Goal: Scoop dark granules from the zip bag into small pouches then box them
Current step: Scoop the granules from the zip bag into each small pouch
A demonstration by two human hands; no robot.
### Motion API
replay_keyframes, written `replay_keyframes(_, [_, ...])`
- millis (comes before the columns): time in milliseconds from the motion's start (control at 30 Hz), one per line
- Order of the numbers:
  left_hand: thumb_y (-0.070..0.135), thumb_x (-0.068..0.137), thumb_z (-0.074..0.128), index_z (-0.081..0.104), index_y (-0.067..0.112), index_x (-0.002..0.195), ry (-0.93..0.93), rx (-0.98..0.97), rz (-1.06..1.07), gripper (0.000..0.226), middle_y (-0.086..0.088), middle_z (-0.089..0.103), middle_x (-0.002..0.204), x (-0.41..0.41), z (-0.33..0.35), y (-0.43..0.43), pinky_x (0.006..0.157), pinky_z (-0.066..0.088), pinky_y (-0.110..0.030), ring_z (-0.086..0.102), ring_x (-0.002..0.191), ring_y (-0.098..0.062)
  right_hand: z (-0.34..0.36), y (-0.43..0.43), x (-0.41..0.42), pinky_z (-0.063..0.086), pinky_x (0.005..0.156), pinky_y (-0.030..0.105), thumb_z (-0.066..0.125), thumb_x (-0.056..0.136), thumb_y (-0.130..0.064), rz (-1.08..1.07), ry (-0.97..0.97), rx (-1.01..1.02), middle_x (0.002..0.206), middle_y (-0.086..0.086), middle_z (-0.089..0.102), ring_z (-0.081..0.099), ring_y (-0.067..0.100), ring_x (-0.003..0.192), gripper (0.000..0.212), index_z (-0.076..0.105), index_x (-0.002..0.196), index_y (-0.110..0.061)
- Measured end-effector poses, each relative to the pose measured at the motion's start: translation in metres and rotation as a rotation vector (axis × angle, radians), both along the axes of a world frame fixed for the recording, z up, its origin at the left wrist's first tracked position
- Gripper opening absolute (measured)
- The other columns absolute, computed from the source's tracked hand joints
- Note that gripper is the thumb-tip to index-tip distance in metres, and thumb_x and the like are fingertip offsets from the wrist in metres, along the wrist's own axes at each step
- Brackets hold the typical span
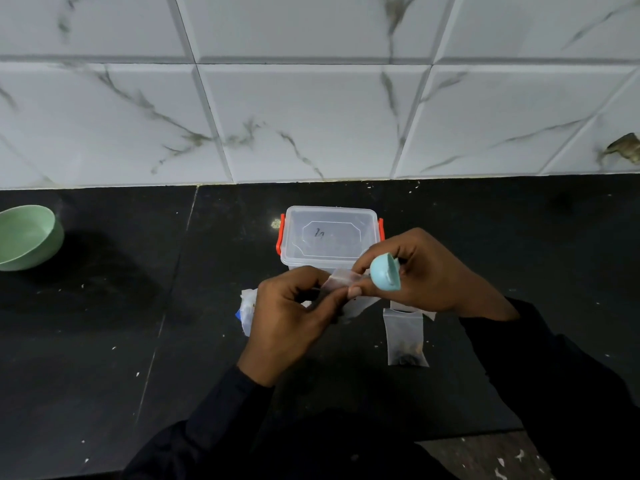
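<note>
- The clear plastic box with orange side latches (329,237) stands on the black stone counter (104,341). Its lid appears to be on.
- Just in front of the box, lifted off the counter, a small clear plastic pouch (341,280) is held between both hands.
- The left hand (287,317) pinches the pouch's near end between thumb and curled fingers.
- The right hand (426,271) is curled round the handle of a pale blue plastic scoop (385,273), bowl tipped toward the camera. Its thumb and forefinger seem to nip the pouch's other edge too.
- Whether this pouch holds anything, I cannot tell; the hands hide most of it.
- A second small clear pouch (405,337) lies flat in front of the box and to its right, with dark granules (408,351) gathered at its near end.
- The white and blue zip bag (246,311) lies in front of the box and to its left, partly under the left hand.
- Far left of the box sits a green round bowl (27,237).
- Handling, as I judge it: the pouch is feather-light, limp and slick film. It is best taken by the two lips at the mouth and pulled apart, since a grip lower down would press the sides together.
- The granules are loose and would spill if the mouth sags.
</note>
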State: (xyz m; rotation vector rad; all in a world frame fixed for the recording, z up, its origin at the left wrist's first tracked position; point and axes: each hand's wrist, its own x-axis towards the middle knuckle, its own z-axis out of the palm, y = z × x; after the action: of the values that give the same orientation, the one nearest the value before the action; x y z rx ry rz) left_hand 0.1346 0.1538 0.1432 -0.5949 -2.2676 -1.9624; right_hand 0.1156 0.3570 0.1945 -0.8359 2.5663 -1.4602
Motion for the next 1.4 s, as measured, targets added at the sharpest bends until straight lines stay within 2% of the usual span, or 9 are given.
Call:
replay_keyframes(133, [0.027,0.082,0.073,0.074,0.012,0.093,-0.008,0.032,-0.029,0.018,-0.003,0.075,0.084,0.003,0.0,-0.004,0.057,0.06,-0.043,0.073,0.071,-0.023,-0.003,0.005,0.0,0.051,0.067,0.015,0.079,0.077,-0.013,0.047,-0.027,0.027,0.084,-0.006,0.074,0.069,0.006,0.073,0.013,0.077,0.088,-0.006])
replay_keyframes(300, [0.027,0.084,0.07,0.073,0.02,0.087,-0.05,0.13,-0.043,0.009,-0.008,0.073,0.083,0.005,0.005,-0.001,0.054,0.06,-0.044,0.072,0.07,-0.028,-0.003,0.002,0.003,0.052,0.067,0.02,0.078,0.08,-0.011,0.023,0.012,0.035,0.082,-0.007,0.073,0.068,0.006,0.072,0.009,0.076,0.086,-0.006])
replay_keyframes(467, [0.024,0.085,0.067,0.071,0.013,0.087,-0.032,0.169,-0.029,0.012,-0.008,0.071,0.08,0.005,0.009,0.0,0.054,0.059,-0.043,0.07,0.067,-0.029,0.001,-0.001,0.002,0.05,0.065,0.016,0.078,0.079,-0.011,0.036,0.056,0.061,0.079,-0.012,0.07,0.066,0.003,0.07,0.006,0.075,0.084,-0.008])
replay_keyframes(600, [0.023,0.088,0.066,0.069,0.008,0.088,0.008,0.138,-0.009,0.015,-0.014,0.069,0.078,0.003,0.004,-0.001,0.058,0.055,-0.054,0.067,0.07,-0.038,0.005,-0.003,0.002,0.045,0.063,0.011,0.08,0.078,-0.006,0.054,0.063,0.097,0.077,-0.019,0.067,0.064,0.0,0.067,0.015,0.073,0.084,-0.019])
replay_keyframes(733, [0.02,0.086,0.064,0.066,-0.001,0.084,0.031,0.174,0.043,0.021,-0.012,0.067,0.077,0.005,0.009,-0.003,0.06,0.057,-0.035,0.066,0.068,-0.022,0.006,0.004,0.003,0.053,0.067,0.022,0.079,0.078,-0.007,0.025,-0.02,0.067,0.079,-0.014,0.071,0.069,0.007,0.073,0.018,0.072,0.084,-0.022])
replay_keyframes(900, [0.024,0.088,0.065,0.067,0.005,0.089,0.007,0.169,0.033,0.019,-0.013,0.067,0.083,0.01,0.0,0.001,0.059,0.055,-0.056,0.065,0.072,-0.035,0.003,0.009,0.004,0.046,0.054,0.026,0.064,0.078,-0.003,0.115,0.014,0.352,0.07,-0.009,0.065,0.059,0.014,0.059,0.027,0.062,0.088,-0.028])
replay_keyframes(1067, [0.023,0.087,0.063,0.066,0.007,0.085,0.013,0.209,0.094,0.016,-0.011,0.064,0.079,0.011,0.008,0.004,0.049,0.051,-0.025,0.062,0.059,-0.022,0.001,0.014,0.002,0.041,0.055,0.013,0.069,0.088,-0.011,0.1,0.069,0.307,0.065,-0.019,0.058,0.057,0.002,0.056,0.014,0.064,0.081,-0.022])
replay_keyframes(1267, [0.018,0.088,0.062,0.064,0.0,0.083,0.015,0.245,0.061,0.02,-0.014,0.063,0.078,0.011,0.008,0.006,0.057,0.051,-0.02,0.061,0.065,-0.017,0.001,0.012,0.009,0.044,0.052,0.019,0.065,0.087,-0.014,0.06,0.184,0.177,0.067,-0.008,0.062,0.057,0.005,0.057,0.014,0.066,0.075,-0.005])
replay_keyframes(1400, [0.013,0.086,0.062,0.062,0.001,0.077,0.024,0.259,-0.005,0.016,-0.008,0.062,0.077,0.01,0.009,0.003,0.067,0.048,-0.018,0.06,0.073,-0.011,-0.004,0.014,0.012,0.035,0.059,0.004,0.06,0.086,-0.008,0.016,0.175,0.095,0.07,-0.029,0.051,0.052,-0.009,0.058,0.015,0.065,0.072,-0.004])
